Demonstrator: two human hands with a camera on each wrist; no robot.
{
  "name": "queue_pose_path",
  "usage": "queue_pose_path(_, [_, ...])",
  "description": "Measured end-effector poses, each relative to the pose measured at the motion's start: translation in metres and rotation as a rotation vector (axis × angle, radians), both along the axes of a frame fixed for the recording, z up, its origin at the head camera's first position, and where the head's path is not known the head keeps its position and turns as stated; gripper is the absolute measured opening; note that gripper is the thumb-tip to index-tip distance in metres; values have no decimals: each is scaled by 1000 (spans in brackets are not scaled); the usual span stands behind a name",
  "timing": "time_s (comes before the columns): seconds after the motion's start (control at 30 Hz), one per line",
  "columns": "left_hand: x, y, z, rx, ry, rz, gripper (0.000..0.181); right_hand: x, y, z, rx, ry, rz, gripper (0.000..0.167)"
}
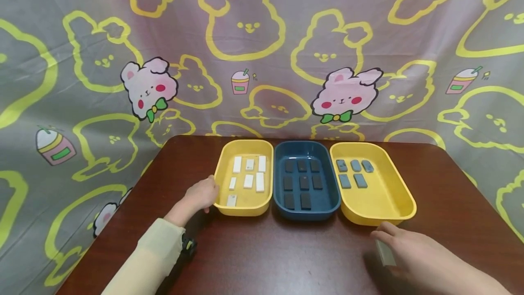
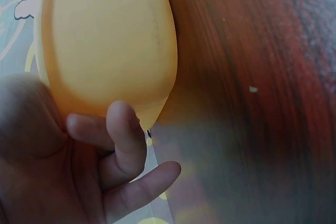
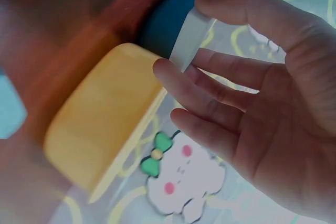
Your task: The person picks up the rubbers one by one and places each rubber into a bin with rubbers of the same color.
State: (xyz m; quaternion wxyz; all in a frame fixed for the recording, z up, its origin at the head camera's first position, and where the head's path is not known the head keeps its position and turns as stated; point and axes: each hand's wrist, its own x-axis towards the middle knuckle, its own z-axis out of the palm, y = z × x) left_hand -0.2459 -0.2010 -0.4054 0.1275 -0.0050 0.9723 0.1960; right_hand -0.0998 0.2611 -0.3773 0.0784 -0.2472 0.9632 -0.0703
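Observation:
My left hand (image 1: 200, 194) holds the left rim of a yellow tray (image 1: 244, 211) with several white rectangular pieces (image 1: 248, 181) lying in it. In the left wrist view, its curled fingers (image 2: 125, 137) are against the end of that tray. Between thumb and fingers, my right hand (image 1: 413, 251) pinches a pale, flat rectangular block (image 3: 191, 40). Hand and block are above the table, just in front of a second yellow tray (image 1: 385, 204), where several blue-grey pieces (image 1: 360, 180) lie toward the left.
A dark blue tray (image 1: 307, 215) with several black rectangular pieces (image 1: 304, 182) stands between the two yellow ones. All three trays stand on a dark brown wooden table (image 1: 278, 254). Behind it hangs a grey patterned curtain (image 1: 286, 113). A light blue object (image 3: 9, 106) shows at the right wrist view's left edge.

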Motion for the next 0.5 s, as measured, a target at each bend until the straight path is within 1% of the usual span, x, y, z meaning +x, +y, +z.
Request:
queue_pose_path(0.1, [0, 0, 0, -4, 6, -9, 44, -4, -11, 12, -3, 31, 69, 49])
queue_pose_path(0.17, [0, 0, 0, -5, 13, -13, 44, -8, -17, 20, -4, 74, 114, 50])
queue_pose_path(0.27, [1, 0, 0, -3, 21, -17, 43, -15, -28, 32, 0, 102, 151, 52])
queue_pose_path(0.37, [1, 0, 0, -5, 25, -16, 44, -24, -38, 45, -1, 100, 159, 53])
queue_pose_path(0.5, [0, -1, -2, -6, 26, -16, 45, -40, -51, 59, -2, 162, 180, 59])
